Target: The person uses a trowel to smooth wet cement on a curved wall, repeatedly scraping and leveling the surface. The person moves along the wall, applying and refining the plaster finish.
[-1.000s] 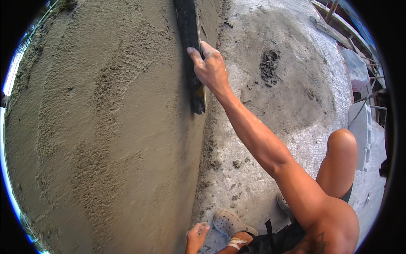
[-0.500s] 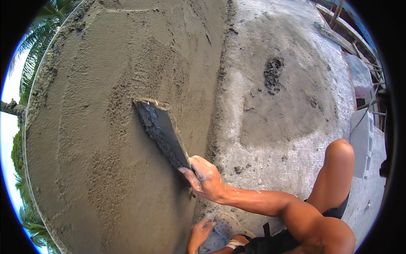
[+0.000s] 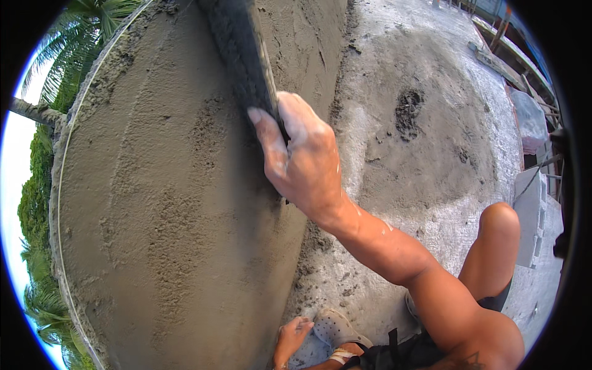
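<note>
My right hand [image 3: 305,151] is closed around the edge of a long, dark, mortar-smeared plastering float [image 3: 237,52], thumb on one side and fingers on the other. The float lies close against the wet grey mortar of the wall [image 3: 123,203], and the frame's top edge cuts off its far end. How it is gripped underneath is hidden. Rough, pitted patches remain in the mortar beside smoother stretches. Low down by the wall's foot, my left hand [image 3: 295,338] has its fingers loosely stretched and holds nothing visible, beside a pale clog shoe [image 3: 338,328].
The concrete floor [image 3: 431,231] on the right carries a damp mortar stain, with a dark crumbly clump [image 3: 408,114] and scattered crumbs. A grey hollow block [image 3: 529,213] stands beyond my bent knee [image 3: 493,237]. A pale string [image 3: 63,154] follows the wall's left edge, with palm fronds beyond.
My right hand has moved the float up along the wall, away from my body. The mortar along its path looks smoother. My left hand has hardly moved.
</note>
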Motion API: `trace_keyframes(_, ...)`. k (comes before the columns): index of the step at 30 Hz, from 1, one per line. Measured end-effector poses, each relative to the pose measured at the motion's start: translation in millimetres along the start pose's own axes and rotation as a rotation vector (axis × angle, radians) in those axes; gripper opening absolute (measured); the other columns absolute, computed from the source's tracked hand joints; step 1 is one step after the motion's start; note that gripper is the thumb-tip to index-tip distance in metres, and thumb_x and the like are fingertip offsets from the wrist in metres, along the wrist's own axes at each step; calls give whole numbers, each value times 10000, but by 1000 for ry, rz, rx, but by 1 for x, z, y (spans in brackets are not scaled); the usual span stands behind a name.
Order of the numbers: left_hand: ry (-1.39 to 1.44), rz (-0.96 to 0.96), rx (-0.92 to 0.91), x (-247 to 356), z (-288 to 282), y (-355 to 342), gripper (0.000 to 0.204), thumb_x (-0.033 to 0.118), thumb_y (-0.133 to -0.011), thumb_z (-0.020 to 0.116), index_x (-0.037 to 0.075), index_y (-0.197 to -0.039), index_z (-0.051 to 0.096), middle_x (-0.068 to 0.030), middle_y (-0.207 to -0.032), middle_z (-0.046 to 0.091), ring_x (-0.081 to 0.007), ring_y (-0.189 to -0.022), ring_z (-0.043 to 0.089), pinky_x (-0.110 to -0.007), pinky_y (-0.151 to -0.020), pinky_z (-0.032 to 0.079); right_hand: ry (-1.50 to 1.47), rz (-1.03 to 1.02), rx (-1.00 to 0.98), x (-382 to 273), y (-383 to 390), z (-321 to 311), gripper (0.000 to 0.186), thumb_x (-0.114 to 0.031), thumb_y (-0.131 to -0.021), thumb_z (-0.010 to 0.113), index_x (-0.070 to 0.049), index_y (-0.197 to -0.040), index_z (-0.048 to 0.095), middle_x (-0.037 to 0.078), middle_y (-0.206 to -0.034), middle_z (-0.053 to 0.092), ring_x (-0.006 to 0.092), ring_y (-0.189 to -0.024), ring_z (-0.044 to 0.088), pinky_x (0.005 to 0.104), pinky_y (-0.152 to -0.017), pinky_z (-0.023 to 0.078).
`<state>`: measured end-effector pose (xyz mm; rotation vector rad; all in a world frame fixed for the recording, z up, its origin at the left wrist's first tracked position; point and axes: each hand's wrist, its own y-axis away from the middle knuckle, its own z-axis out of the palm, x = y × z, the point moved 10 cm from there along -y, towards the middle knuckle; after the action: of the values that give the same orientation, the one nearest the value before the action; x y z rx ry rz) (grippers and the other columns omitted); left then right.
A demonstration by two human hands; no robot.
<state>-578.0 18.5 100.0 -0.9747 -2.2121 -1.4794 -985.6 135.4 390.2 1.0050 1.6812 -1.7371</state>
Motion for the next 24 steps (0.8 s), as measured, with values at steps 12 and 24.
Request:
trace_keyframes(12,-84,3,-74,12,15,-20,296,221,-940,713,-24,-1103,687,-148,-939,746,-161,-881,711,-302,-779,557,-183,118,-446,14,168,3,329,-57,-817,769,13,-1125,675,128,-843,649,274,-739,608,391,-675,495)
trace_keyframes(24,-19,-20,48,-13,0,3,312,219,-926,729,-32,-1104,681,-189,-964,749,-221,-880,736,-336,-808,568,70,424,-300,204,96,6,217,-234,-978,649,-17,-978,645,169,-751,635,309,-632,614,420,-611,484)
